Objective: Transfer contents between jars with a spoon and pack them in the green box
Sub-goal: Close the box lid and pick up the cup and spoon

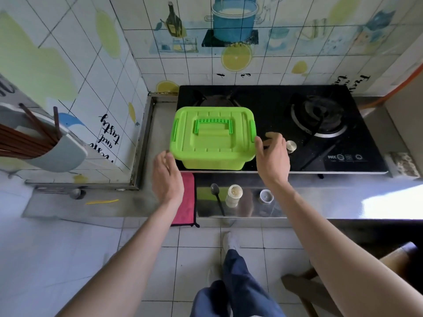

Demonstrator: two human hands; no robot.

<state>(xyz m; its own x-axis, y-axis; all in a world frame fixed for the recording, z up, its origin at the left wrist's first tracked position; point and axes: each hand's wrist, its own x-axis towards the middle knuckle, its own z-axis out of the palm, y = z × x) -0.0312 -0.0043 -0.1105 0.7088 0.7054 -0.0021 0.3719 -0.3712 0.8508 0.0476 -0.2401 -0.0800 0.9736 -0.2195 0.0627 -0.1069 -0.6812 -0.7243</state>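
A: Front strip of the tabletop (142, 203)?
B: Pink cloth (185, 202) on the left, hanging over the edge. Black spoon (217, 198) beside it, bowl end pointing away. Then an upright jar (234, 196) with no lid and pale grains inside. Second jar (266, 196) to its right, apart, contents unclear.
A: Hands?
B: Left hand (168, 177) is above the cloth with a loose grip, holding nothing, just beside the box's front-left corner. Can't tell if it touches. Right hand (272, 161) has its thumb at the lid's right edge, the other fingers loosely spread, nothing held.
A: Box?
B: Green box (214, 139), lid on, handle flat, on the left of the black stove (343, 143). Round knob (291, 146) just past the right hand.
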